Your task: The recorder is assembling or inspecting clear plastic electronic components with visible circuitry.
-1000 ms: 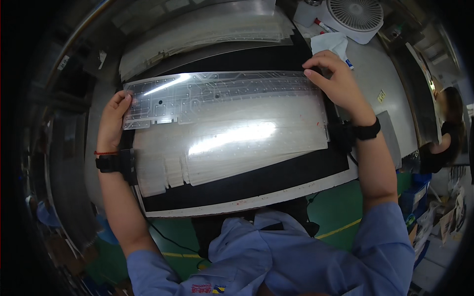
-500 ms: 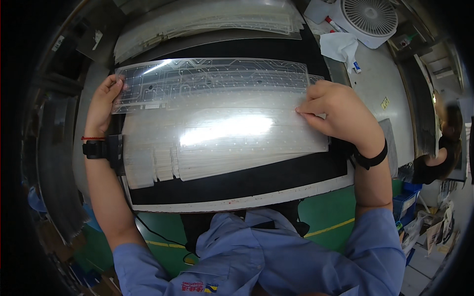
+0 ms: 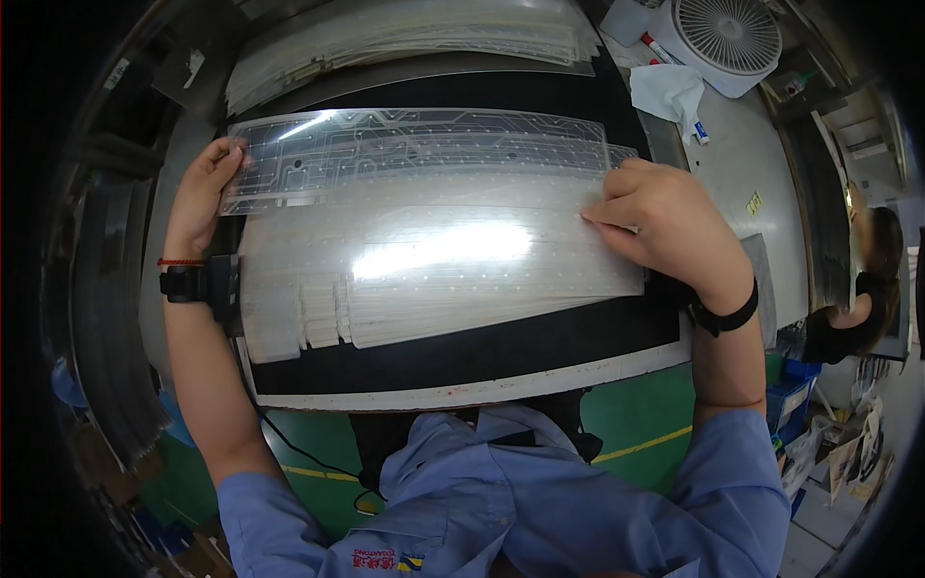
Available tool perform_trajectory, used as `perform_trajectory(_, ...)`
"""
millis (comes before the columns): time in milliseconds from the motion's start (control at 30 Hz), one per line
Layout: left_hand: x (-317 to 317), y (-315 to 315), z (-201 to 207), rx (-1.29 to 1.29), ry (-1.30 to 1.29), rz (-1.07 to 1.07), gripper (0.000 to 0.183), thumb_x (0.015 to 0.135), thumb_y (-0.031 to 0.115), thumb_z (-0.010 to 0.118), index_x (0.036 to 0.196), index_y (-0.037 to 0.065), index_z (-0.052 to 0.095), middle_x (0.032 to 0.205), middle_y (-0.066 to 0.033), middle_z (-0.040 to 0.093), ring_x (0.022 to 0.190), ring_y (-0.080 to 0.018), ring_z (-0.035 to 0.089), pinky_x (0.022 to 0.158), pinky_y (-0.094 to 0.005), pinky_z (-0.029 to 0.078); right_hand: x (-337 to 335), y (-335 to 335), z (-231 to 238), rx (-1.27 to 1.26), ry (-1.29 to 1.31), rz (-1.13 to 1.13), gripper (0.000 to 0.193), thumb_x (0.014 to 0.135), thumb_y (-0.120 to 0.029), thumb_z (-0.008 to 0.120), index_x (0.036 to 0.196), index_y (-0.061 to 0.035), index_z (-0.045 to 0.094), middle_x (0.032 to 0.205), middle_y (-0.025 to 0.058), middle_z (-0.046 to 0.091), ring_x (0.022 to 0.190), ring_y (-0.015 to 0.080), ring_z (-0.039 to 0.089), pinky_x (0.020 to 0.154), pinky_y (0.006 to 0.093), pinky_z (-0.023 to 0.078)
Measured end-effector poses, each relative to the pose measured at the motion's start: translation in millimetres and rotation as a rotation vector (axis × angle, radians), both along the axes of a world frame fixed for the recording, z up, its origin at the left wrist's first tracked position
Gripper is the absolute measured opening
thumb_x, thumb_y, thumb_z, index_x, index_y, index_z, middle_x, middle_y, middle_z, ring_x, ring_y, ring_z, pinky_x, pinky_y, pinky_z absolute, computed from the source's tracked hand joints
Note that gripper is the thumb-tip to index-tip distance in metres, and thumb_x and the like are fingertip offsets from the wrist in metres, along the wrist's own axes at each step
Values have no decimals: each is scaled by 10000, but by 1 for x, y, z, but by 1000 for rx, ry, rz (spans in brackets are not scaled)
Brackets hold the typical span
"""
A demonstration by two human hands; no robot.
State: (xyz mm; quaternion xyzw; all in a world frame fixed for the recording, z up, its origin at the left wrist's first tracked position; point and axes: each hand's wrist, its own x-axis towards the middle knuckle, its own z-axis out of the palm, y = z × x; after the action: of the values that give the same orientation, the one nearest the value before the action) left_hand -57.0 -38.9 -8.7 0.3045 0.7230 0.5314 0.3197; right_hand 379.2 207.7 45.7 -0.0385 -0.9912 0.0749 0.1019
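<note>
A clear plastic sheet (image 3: 424, 144) printed with fine circuit lines lies over the far part of a fanned stack of similar sheets (image 3: 434, 299) on a black mat. My left hand (image 3: 206, 188) pinches the printed sheet's left end between thumb and fingers. At the stack's right side, my right hand (image 3: 647, 214) is closed, thumb and index finger pressed together at the sheets' edge. Whatever thin thing sits between those fingertips is too small to make out. Glare whitens the middle of the stack.
Another pile of clear sheets (image 3: 414, 48) lies at the back. A white fan (image 3: 727, 37), a white cloth (image 3: 667, 93) and a red marker (image 3: 658, 46) are at the back right. The black mat (image 3: 540, 349) borders the stack. Another person (image 3: 853, 308) is at the far right.
The view has shifted slightly. Both hands keep about the same hold, and the printed sheet's left end sits marginally farther away.
</note>
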Motion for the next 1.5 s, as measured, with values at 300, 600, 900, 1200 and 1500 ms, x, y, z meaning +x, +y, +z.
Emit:
perform_trajectory(300,0,-1,1,-31,14,-8,195,972,202,563,1109,67,599,857,50,605,634,8,430,564,-151,338,2,1,2,4,-46,-4,107,716,-88,705,814,-45,706,719,69,584,731,264,575,614,375,471)
perform_trajectory(600,-1,-1,-1,-4,10,-2,194,972,196,564,1108,63,599,857,49,613,649,7,449,580,-147,348,1,0,-1,10,-2,-22,62,711,-126,663,708,-65,674,708,60,572,742,251,599,629,368,494)
perform_trajectory(900,2,0,-1,17,-2,18,190,972,196,564,1103,63,600,873,47,613,680,5,485,605,-143,377,2,0,2,10,-30,-3,60,722,-129,669,729,-71,683,721,53,584,758,248,604,639,360,495)
perform_trajectory(1200,7,2,7,-1,-110,-32,236,991,202,523,1127,21,590,921,12,624,820,-53,581,754,-203,473,-2,13,-4,-250,103,-231,273,778,-280,704,709,-31,614,707,114,577,661,303,575,591,383,459)
perform_trajectory(1500,2,0,4,-6,-5,-43,247,998,201,505,1145,18,583,929,0,628,806,-52,578,760,-200,473,-9,15,-14,-382,-31,-253,310,739,-221,766,757,5,554,661,149,573,606,294,563,566,358,443)
